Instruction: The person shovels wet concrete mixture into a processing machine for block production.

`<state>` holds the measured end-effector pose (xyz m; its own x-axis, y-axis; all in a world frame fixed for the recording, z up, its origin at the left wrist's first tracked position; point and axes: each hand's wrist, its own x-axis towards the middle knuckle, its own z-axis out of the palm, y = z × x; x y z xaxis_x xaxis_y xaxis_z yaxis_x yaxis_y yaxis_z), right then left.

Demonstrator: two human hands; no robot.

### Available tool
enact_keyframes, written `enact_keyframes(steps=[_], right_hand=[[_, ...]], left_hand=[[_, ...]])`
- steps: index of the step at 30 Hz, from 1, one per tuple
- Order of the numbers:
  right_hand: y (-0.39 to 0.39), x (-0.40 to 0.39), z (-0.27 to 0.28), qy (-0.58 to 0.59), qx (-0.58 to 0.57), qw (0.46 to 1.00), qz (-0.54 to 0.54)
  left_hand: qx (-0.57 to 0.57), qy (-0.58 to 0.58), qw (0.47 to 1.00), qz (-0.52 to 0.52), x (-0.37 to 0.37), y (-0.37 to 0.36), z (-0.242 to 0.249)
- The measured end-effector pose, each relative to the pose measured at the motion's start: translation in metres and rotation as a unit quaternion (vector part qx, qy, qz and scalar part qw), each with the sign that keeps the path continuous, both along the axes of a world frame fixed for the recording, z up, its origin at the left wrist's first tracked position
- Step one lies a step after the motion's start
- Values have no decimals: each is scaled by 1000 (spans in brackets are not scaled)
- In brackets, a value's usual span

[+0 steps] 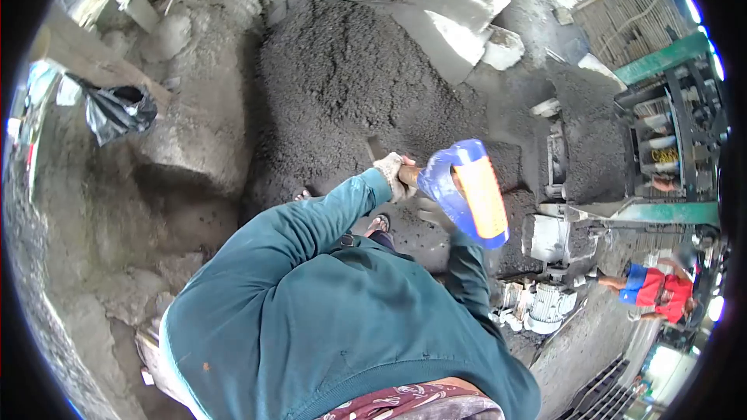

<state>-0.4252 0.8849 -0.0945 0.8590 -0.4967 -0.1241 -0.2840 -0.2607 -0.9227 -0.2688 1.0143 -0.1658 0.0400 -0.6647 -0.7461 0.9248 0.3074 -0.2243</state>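
Observation:
My left hand [397,176], in a pale knit glove, is closed round the wooden shaft of a shovel [476,191]. The shovel's blue D-shaped handle, with an orange and white label, tilts up close to my head. Past that hand, a short dark metal part of the tool shows against the gravel. My right hand [436,213], in a grey glove, is below the blue handle and partly hidden by it. Its blurred fingers stretch out to the left. A heap of dark, damp gravelly mix [342,85] lies in front of my feet.
A machine [596,140] with green beams stands at the right, and a motor [548,307] sits lower right. Farther right is a person in a red shirt [668,295]. A black plastic bag [120,111] hangs at the left; a metal sheet [440,39] borders the heap.

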Motion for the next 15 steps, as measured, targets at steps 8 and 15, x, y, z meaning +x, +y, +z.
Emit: enact_keyframes(steps=[8, 15], right_hand=[[36, 147, -184, -65, 484, 854, -179], [91, 278, -125, -159, 466, 835, -246]], left_hand=[[-102, -371, 914, 126, 50, 199, 103], [121, -471, 858, 164, 75, 427, 150]])
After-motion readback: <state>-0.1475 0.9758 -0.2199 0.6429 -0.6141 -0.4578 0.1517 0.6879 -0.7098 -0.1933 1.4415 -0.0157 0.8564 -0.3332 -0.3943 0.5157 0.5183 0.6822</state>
